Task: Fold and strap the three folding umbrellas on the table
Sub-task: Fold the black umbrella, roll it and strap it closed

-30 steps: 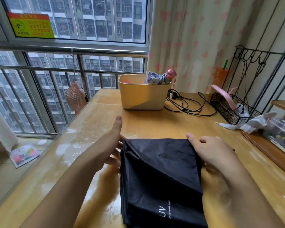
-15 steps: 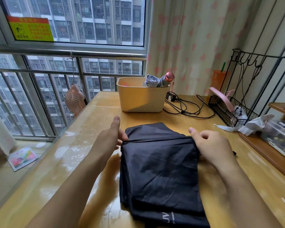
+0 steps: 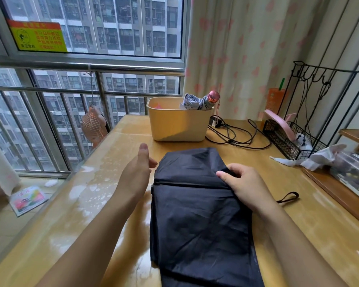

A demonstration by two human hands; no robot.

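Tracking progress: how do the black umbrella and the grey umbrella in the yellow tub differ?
The black fabric umbrella lies flattened on the table; the grey pink-ended umbrella sits bundled in the yellow plastic tub. The right hand pinches the black; nothing touches the grey.

The black umbrella (image 3: 199, 220) lies flat on the table (image 3: 311, 220). Its dark cloth is collapsed into one long, wrinkled panel, neither rolled nor strapped. A fold line crosses the far part of the cloth, and a smaller flap lies beyond it. The right hand (image 3: 247, 183) pinches the cloth at this line, and the left hand (image 3: 137, 172) stands with straight fingers at the left edge. A black wrist loop (image 3: 288, 197) lies on the table to the right. The grey umbrella (image 3: 195, 104) is bundled and leans in the right end of the yellow bin (image 3: 174, 125), its pinkish round end above the rim.
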